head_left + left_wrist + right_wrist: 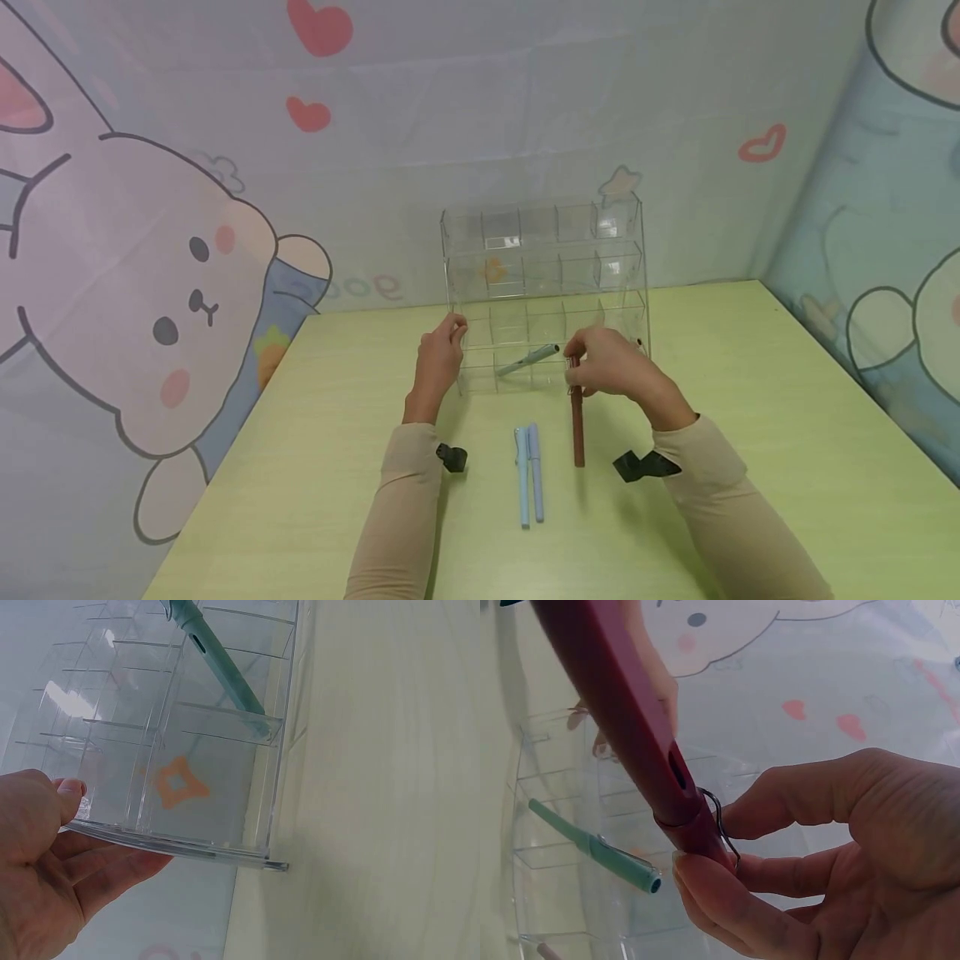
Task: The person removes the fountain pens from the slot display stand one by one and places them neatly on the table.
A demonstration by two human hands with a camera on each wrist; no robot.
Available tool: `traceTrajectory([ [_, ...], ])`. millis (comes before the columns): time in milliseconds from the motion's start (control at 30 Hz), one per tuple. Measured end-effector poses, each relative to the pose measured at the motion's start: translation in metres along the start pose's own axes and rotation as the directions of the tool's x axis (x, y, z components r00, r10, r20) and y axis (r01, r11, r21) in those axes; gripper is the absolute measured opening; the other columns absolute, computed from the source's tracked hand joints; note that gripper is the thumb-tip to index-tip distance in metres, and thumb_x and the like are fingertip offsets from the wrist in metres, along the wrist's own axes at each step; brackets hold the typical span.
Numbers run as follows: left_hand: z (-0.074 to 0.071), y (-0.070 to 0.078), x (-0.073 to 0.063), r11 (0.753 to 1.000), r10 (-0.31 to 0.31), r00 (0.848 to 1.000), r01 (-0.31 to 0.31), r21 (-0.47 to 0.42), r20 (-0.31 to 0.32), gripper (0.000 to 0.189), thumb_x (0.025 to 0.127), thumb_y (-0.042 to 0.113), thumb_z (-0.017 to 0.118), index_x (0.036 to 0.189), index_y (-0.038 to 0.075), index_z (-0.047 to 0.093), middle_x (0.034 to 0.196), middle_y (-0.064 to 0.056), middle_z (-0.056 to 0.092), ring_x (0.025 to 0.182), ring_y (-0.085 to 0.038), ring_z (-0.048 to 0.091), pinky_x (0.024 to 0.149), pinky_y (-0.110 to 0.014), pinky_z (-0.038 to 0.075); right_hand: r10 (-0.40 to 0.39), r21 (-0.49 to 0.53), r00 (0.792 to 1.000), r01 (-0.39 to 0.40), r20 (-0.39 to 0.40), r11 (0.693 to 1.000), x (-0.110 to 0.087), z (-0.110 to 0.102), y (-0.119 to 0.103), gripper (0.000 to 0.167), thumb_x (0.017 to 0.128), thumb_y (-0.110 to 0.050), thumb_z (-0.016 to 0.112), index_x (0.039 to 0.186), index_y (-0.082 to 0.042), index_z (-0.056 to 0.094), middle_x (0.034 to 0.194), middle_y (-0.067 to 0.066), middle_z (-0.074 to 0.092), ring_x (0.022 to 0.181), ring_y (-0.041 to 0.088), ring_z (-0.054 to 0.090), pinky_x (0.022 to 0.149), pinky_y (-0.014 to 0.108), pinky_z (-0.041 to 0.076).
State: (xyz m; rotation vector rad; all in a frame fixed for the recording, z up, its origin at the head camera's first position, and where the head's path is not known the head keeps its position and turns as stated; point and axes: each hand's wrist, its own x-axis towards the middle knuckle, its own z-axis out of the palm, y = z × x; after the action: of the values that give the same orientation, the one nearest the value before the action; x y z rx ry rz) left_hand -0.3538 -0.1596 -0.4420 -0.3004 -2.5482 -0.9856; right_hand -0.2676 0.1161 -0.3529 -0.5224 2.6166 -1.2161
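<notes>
A clear acrylic rack (510, 327) with tiers of small compartments stands at the back of the table. My left hand (441, 354) grips its left side panel, thumb inside and fingers outside in the left wrist view. My right hand (611, 362) pinches a dark red pen (577, 429) by its clip end, in front of the rack's lowest tier; the other end points down toward the table. A green pen (225, 671) leans slanted in a bottom compartment. On the table in front lie a light blue pen (522, 479) and a lavender pen (536, 475), side by side.
Behind the rack hangs a backdrop cloth (525, 125) with cartoon prints; another printed cloth (885, 233) borders the right side. Another pen's end (547, 952) shows at the rack's lower edge, mostly out of view. The pale yellow-green table (300, 500) extends on both sides.
</notes>
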Motion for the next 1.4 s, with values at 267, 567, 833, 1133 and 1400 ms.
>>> traceTrajectory([
  [267,0.000,0.000,0.000,1.000,-0.007,1.000,0.007,0.001,0.000,0.017,0.108,0.021,0.049,0.114,0.011,0.061,0.062,-0.003,0.048,0.046,-0.014,0.036,0.044,-0.029,0.031,-0.032,-0.087,0.995,0.041,0.098,0.995,0.010,0.018,0.005,0.015,0.082,0.006,0.057,0.092,0.007,0.067,0.084,0.013,0.064,0.064,0.019,0.065,0.061,0.033,0.056],
  [567,0.000,0.001,0.001,1.000,-0.009,1.000,0.009,0.005,-0.008,0.016,0.108,0.021,0.049,0.113,0.012,0.061,0.062,-0.003,0.048,0.046,-0.014,0.038,0.045,-0.029,0.032,-0.033,-0.138,0.987,0.056,0.159,0.989,0.016,0.029,0.008,0.011,0.080,0.007,0.060,0.080,0.004,0.070,0.069,0.008,0.064,0.057,0.015,0.060,0.055,0.028,0.050],
  [833,0.001,0.000,0.001,1.000,-0.010,1.000,0.010,0.003,-0.003,0.017,0.108,0.022,0.048,0.113,0.013,0.061,0.062,-0.003,0.048,0.045,-0.015,0.037,0.045,-0.029,0.032,-0.054,-0.170,0.976,0.091,0.212,0.981,0.018,0.042,0.015,0.037,0.075,0.009,0.057,0.056,-0.015,0.037,0.053,-0.006,0.026,0.048,0.008,0.027,0.048,0.025,0.028],
  [1133,0.001,0.001,0.001,1.000,-0.012,1.000,0.012,0.002,0.005,0.018,0.108,0.023,0.049,0.115,0.012,0.062,0.063,-0.003,0.049,0.046,-0.015,0.039,0.045,-0.030,0.032,-0.026,-0.198,0.968,0.078,0.252,0.977,0.022,0.057,0.020,0.046,0.073,0.012,0.054,0.054,-0.018,0.024,0.053,-0.007,0.018,0.049,0.008,0.017,0.047,0.024,0.025],
  [1400,-0.001,0.001,0.000,1.000,-0.013,1.000,0.013,0.001,-0.005,0.016,0.108,0.022,0.048,0.112,0.013,0.061,0.062,-0.003,0.048,0.047,-0.015,0.039,0.046,-0.030,0.032,0.023,-0.249,0.965,0.044,0.260,0.967,0.026,0.067,0.021,0.045,0.072,0.012,0.056,0.051,-0.017,0.028,0.046,-0.007,0.026,0.044,0.007,0.023,0.045,0.023,0.025],
])
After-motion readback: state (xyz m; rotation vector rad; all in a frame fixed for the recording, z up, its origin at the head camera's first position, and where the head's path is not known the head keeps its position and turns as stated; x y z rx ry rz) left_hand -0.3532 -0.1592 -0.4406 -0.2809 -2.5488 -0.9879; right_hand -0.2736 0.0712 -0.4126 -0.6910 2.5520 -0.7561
